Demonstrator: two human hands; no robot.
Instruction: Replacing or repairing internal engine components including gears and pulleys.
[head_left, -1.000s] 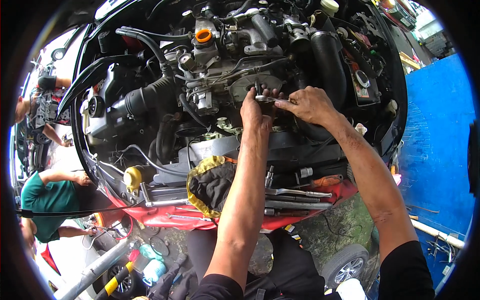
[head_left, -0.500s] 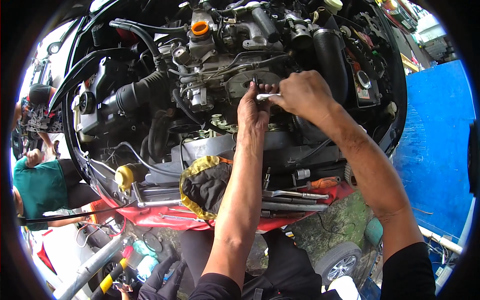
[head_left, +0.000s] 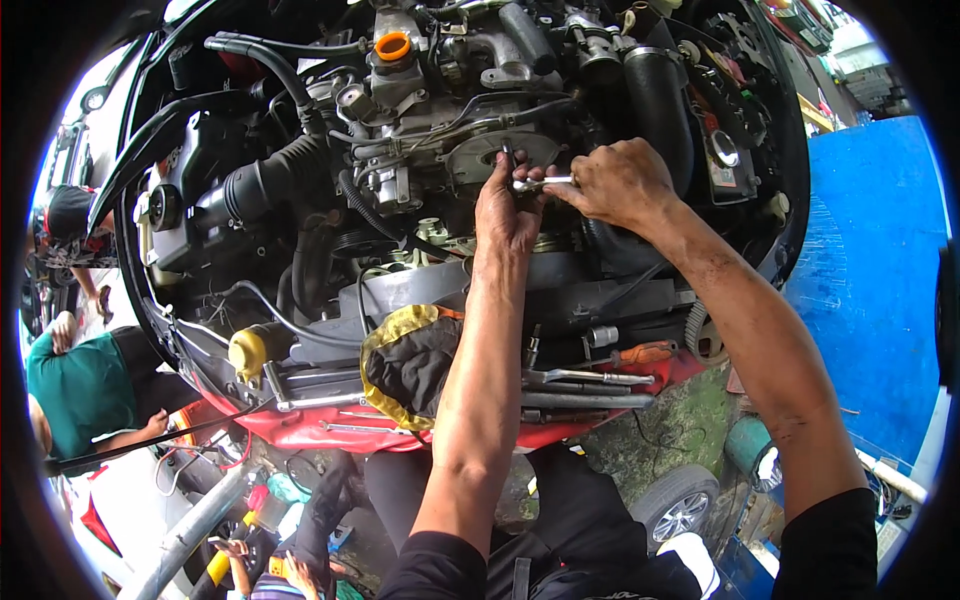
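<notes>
My right hand (head_left: 624,186) is closed round the handle of a silver wrench (head_left: 552,181), which lies roughly level over the front of a car engine (head_left: 410,120). At the wrench's head, my left hand (head_left: 506,216) has its thumb and fingers closed, palm up. A short dark shaft (head_left: 508,156) rises between that thumb and fingers, against a round grey metal plate (head_left: 470,160). My fingers cover the point where wrench and shaft meet.
A black and yellow cloth bag (head_left: 410,365) lies on the red front edge (head_left: 330,432) beside several silver tools. An orange-handled screwdriver (head_left: 645,353) and a socket (head_left: 602,336) sit to the right. Ribbed air hose (head_left: 270,190) fills the left. Other people stand far left.
My right hand has shifted slightly right, showing more of the wrench's handle. My left hand stays at its head. At lower left, another person's hands and a phone have come into view.
</notes>
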